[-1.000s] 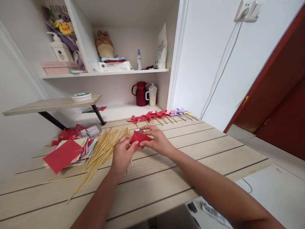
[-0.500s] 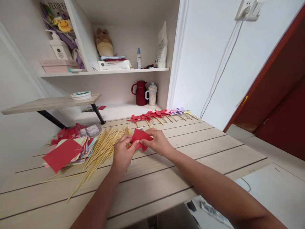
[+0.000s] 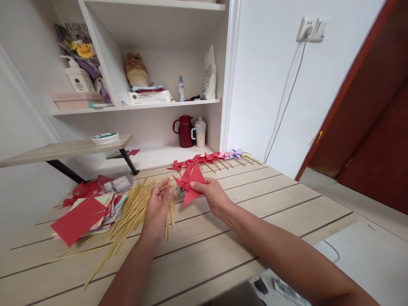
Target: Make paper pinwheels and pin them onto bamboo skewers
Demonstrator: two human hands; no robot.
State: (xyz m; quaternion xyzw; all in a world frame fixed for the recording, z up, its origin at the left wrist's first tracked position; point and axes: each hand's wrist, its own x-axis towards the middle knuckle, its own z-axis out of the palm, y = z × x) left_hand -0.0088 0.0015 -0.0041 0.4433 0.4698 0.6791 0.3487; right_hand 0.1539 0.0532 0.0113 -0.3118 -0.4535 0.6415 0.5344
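A red paper pinwheel [image 3: 188, 183] with pointed blades is pinched between the thumb and fingers of my right hand [image 3: 216, 196], held above the table. My left hand [image 3: 158, 208] is apart from it, fingers loosely curled with nothing visible in them. It is beside a spread pile of thin wooden sticks [image 3: 132, 212], a few of them lying just to its right. Partly hidden behind the pinwheel is a small container [image 3: 181, 192]. Farther back lies a row of pinwheels on sticks [image 3: 208, 158], red, pink, purple and yellow.
Left of the sticks lies a stack of coloured paper with a red square sheet [image 3: 79, 221] on top. Behind it are red paper pieces [image 3: 81, 191] and a clear plastic box [image 3: 119, 182]. A small raised shelf [image 3: 70, 148] stands back left; a dark red jug [image 3: 185, 131] and a cup [image 3: 200, 134] stand behind.
My left hand has let go of the red paper and moved left. The paper, folded between both hands before, now shows its pinwheel blades in my right hand. The view has tilted up slightly.
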